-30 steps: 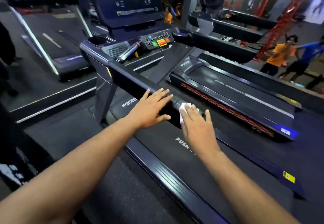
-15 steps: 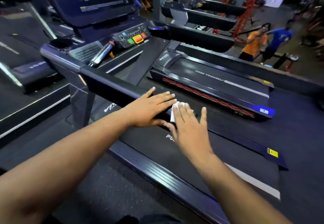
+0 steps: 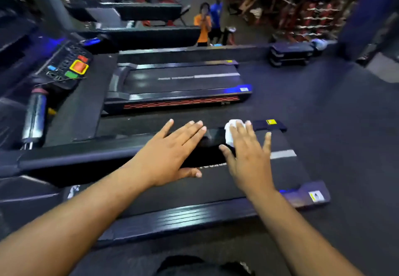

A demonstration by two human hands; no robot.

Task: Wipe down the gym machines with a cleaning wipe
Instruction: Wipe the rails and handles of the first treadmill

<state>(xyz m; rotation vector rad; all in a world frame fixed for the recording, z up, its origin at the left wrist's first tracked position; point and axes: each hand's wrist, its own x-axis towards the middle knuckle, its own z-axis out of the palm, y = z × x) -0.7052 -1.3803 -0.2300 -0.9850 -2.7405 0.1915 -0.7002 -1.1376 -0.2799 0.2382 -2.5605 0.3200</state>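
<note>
A black treadmill side handrail (image 3: 86,153) runs from the left toward the middle of the head view. My left hand (image 3: 170,154) rests flat on top of it with straight fingers and the thumb below the rail. Just to its right, my right hand (image 3: 248,152) lies flat with spread fingers, pressing a white cleaning wipe (image 3: 230,133) onto the end of the rail. Most of the wipe is hidden under my fingers. The treadmill's console (image 3: 67,68) with orange, red and green buttons sits at the left.
The treadmill belt (image 3: 216,185) lies under my hands, with a second treadmill (image 3: 179,85) beyond it. Two people (image 3: 208,23) stand at the back, next to red weight racks (image 3: 306,10). A stack of step platforms (image 3: 291,54) sits on the dark floor at right.
My view has swung to the right, so the console now sits at the far left. Both hands stay flat on the rail; the right hand and wipe have slid slightly away from the left.
</note>
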